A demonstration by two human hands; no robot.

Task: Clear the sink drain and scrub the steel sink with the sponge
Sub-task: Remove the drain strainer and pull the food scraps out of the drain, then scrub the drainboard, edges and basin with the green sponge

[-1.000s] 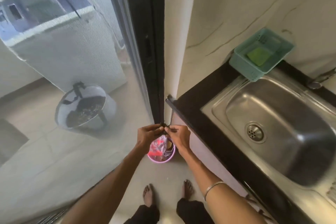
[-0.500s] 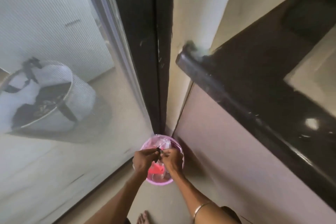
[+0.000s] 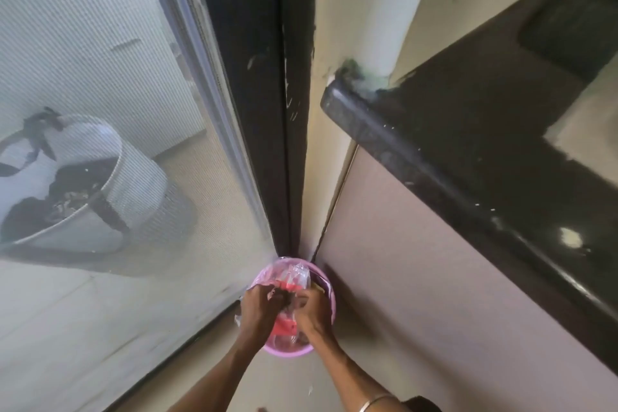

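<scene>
A: Task's thing at centre?
B: One small dark clump of drain debris (image 3: 284,297), pinched between both hands directly above one pink bin (image 3: 329,291) on the floor (image 3: 351,361).

A: Hands, counted?
B: Two. Left hand (image 3: 259,308) and right hand (image 3: 312,311), knuckles almost touching, fingertips meeting on the clump. Each grip narrow, closed on the debris. One thin metal bangle (image 3: 376,401) on the right forearm.

A: Contents of the bin?
B: One clear plastic liner (image 3: 296,273), crumpled, plus red packaging (image 3: 284,328) showing below the hands; number of red pieces not countable.

A: Position of the bin?
B: In the floor corner, just beside the foot of one dark door frame (image 3: 267,110) and the beige cabinet front (image 3: 451,278).

A: Above the cabinet?
B: One black stone table (image 3: 501,130), rounded edge, wet glints and small specks on top. Steel sink mostly out of frame; only a pale strip (image 3: 598,117) at the right edge, too blurred to confirm. No sponge discernible.

A: Further out?
B: One mesh screen panel (image 3: 100,110) at left. Behind it, one white basket (image 3: 83,194), tilted, dark strap over the rim, dark cloth inside. Toes of one foot (image 3: 262,409) at the bottom edge.
</scene>
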